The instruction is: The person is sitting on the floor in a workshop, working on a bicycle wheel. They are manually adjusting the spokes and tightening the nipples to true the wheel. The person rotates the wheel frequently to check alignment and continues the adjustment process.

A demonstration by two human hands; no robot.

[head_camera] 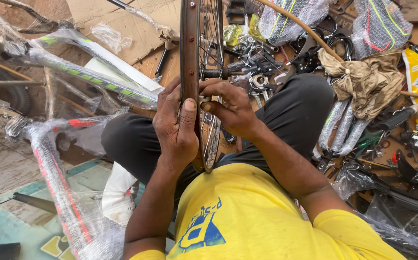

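Head view, looking down on a seated person in a yellow shirt (pixel 262 212) and dark trousers (pixel 132 139). A bicycle wheel (pixel 201 72) stands upright on edge between the knees, its brown rim facing the camera; the top of the wheel is cut off by the upper frame edge, and its lowest part is hidden behind the shirt. The left hand (pixel 174 126) is wrapped around the rim from the left, thumb laid flat along the rim's outer face, fingers closed on it. The right hand (pixel 230 108) reaches in from the right among the spokes (pixel 213 43), fingers pinched narrowly on a small pale part (pixel 205 100) at the rim's inner side; what that part is cannot be made out, as the fingers cover most of it. The hub (pixel 213 73) shows just above the right hand.

On the floor to the left lie bicycle frames wrapped in clear plastic (pixel 74 72), one with red markings (pixel 55 178), partly cut off by the left and lower edges. Flattened cardboard (pixel 136 29) lies beyond the wheel. To the right, a crumpled tan cloth (pixel 370 82), wrapped bundles (pixel 339 125) and a jumble of dark metal parts and tools (pixel 262 62) crowd the floor; most are overlapping and hard to tell apart.
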